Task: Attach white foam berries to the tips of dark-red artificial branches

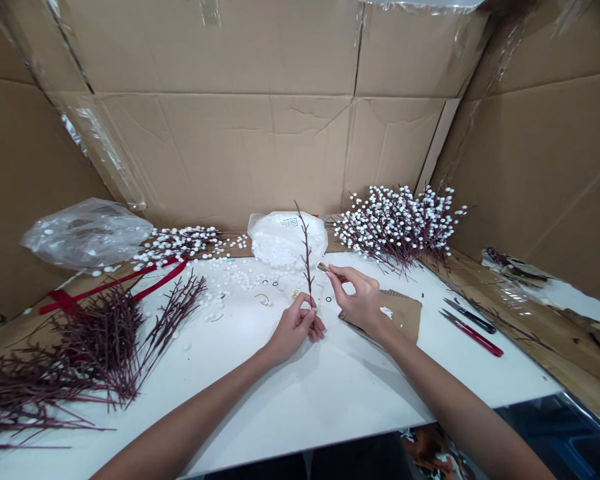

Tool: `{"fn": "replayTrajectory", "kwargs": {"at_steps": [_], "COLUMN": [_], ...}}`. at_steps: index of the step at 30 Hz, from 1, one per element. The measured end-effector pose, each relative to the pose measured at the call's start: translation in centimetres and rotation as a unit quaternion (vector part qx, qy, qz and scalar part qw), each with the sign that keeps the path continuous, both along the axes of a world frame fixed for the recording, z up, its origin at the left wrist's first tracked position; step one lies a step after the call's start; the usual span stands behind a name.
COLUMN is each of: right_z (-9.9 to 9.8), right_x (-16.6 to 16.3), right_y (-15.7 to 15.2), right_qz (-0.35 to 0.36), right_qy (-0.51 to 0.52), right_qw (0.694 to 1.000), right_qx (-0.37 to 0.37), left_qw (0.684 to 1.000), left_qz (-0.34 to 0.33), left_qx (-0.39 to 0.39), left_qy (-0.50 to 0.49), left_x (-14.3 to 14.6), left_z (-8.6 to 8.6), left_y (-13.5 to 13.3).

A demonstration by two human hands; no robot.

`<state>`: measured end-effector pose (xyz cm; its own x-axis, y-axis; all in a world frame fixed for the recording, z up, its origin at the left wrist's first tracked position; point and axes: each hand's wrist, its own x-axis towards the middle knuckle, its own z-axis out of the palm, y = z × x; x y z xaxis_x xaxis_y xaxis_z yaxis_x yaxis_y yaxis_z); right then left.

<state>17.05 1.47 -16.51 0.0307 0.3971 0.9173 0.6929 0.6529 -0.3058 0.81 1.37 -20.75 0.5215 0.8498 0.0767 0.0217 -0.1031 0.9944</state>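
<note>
Pinched near its lower end, a bare brown twig (pixel 307 253) stands upright in my left hand (pixel 296 323). Short side stubs run along its stem. My right hand (pixel 356 293), just right of the twig, pinches a small tan piece (pixel 323 267) between thumb and fingertips; its exact kind is too small to make out. Below my right hand lies a piece of brown cardboard (pixel 405 319) with a few white bits on it. Behind the twig sits a clear plastic bag (pixel 286 239) full of small white balls.
Bare twigs (pixel 105 333) lie in bundles at the left beside red ribbon (pixel 160 283). White-tipped branches (pixel 400 223) are heaped at the back right. Red-handled snips (pixel 473 332) and black-handled snips (pixel 470 315) lie at the right. Loose white balls (pixel 235 280) are scattered across the table.
</note>
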Motion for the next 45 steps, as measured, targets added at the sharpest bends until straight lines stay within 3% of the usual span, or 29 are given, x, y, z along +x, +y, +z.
{"fn": "replayTrajectory", "kwargs": {"at_steps": [17,39,45], "right_z": [-0.4,-1.0,-0.1], "right_x": [-0.1,0.0,0.2], "right_y": [0.0,0.5,0.2], "right_qz": [0.013,-0.033,-0.042], "right_qy": [-0.062,-0.055,-0.018], "right_qw": [0.997,0.998,0.999], "right_qx": [0.044,0.001,0.011], "left_qw": [1.0,1.0,1.0], "left_qz": [-0.006,-0.004,0.002], "left_qx": [0.011,0.005,0.001], "left_qy": [0.006,0.008,0.006], "left_x": [0.1,0.2,0.2], "left_z": [0.0,0.5,0.6], "left_y": [0.0,-0.2,-0.3]}}
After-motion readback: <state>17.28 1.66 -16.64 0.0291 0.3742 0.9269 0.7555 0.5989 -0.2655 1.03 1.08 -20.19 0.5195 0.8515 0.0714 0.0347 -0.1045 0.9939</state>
